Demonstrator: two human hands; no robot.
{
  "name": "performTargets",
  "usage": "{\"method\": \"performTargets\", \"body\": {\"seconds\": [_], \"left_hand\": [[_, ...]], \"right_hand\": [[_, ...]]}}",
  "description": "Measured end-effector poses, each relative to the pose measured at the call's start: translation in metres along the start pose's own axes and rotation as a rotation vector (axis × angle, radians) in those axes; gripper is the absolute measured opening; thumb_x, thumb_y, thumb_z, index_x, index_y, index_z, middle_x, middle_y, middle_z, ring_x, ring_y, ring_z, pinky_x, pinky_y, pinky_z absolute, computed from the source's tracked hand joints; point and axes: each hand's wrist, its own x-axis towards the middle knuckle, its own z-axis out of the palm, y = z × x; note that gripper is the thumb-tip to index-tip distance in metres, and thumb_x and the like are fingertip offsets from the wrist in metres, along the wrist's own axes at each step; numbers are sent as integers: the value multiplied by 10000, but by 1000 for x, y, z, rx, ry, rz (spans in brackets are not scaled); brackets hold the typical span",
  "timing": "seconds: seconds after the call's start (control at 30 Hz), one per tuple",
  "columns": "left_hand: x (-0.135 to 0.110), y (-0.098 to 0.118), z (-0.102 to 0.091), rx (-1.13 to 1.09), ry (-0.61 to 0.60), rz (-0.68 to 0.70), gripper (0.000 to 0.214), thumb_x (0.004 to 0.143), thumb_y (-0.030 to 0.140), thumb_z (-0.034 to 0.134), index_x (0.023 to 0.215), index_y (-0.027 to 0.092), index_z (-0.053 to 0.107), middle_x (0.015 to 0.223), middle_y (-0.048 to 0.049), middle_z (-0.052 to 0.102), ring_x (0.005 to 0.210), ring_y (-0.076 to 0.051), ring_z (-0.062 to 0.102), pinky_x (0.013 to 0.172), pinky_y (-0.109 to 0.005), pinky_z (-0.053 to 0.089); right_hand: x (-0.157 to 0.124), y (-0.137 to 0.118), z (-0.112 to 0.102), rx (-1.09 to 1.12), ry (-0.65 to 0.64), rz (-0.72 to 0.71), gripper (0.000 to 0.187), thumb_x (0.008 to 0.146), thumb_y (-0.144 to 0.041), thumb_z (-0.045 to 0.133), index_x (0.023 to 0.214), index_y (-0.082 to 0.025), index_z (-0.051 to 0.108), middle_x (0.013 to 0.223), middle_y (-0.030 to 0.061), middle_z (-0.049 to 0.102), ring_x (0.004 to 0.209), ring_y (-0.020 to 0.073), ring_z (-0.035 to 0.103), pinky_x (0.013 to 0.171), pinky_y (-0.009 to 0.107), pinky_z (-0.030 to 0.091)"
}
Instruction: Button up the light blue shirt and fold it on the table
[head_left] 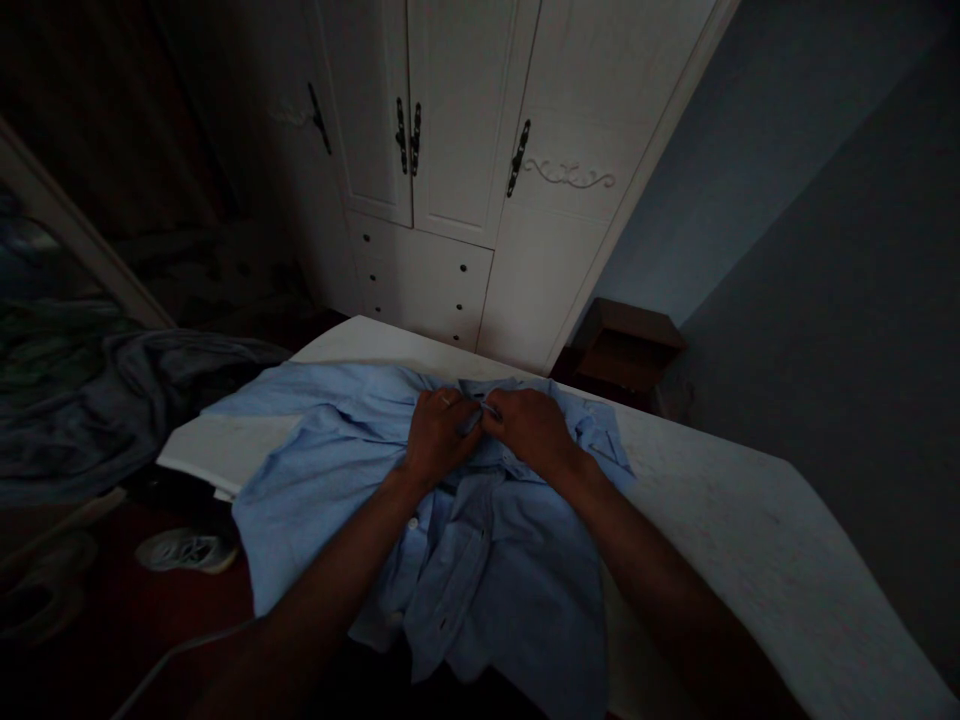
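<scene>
A light blue button-up shirt [322, 500] lies spread over a white table [697, 510], its front partly open and its lower edge hanging over the near side. Near the collar, my left hand [441, 430] pinches the cloth, with a ring on one finger. My right hand [529, 425] is closed on the same area from the other side, and the fingertips of both hands nearly meet. A small fold of cloth shows between them. A white button [412, 523] is visible on the front edge, below my left hand. The dim light hides exactly what the fingertips hold.
Behind the table stands a white wardrobe [457, 130] with dark handles and drawers. A brown wooden stand [630, 340] sits by the wall at right. Dark clothing [150, 400] is heaped at left. A shoe [186, 550] rests on the red floor, near a pale cable [187, 645].
</scene>
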Motion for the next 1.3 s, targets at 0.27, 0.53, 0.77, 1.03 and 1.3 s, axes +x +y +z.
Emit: {"method": "performTargets", "body": {"seconds": [0.27,0.53,0.77,1.03,1.3], "left_hand": [[-1,-3,1,5,-10,-18,173,849,310,601,905,202,724,770,-61,632,789,-213,577,733,-343,389],[0,-1,-1,6,-78,-33,193,870,307,580,959,203,714,841,-78,657,828,-223,595,739,-356,403],[-3,-1,-2,1,-50,-42,190,868,289,582,985,205,707,845,-74,654,841,-231,600,737,-364,405],[-4,1,-5,-83,-96,-100,194,902,291,562,1023,207,688,977,-69,706,932,-255,610,803,-398,400],[-3,4,-5,-205,-141,-178,205,908,350,563,973,194,679,971,-63,718,984,-269,605,870,-422,383]], "right_hand": [[-1,-2,4,-13,-27,-33,204,931,-251,495,887,-189,684,870,94,726,797,212,659,621,287,360],[3,0,19,59,54,21,148,853,-206,543,854,-180,689,879,83,718,806,218,642,654,290,370],[7,18,24,417,47,-13,142,830,-213,585,834,-185,724,731,18,708,658,152,616,639,248,406],[8,29,19,578,-48,-70,223,891,-284,517,880,-173,710,798,30,707,739,160,642,688,255,441],[3,39,33,712,-99,-89,281,908,-378,492,941,-157,663,829,32,667,777,170,613,699,270,445]]}}
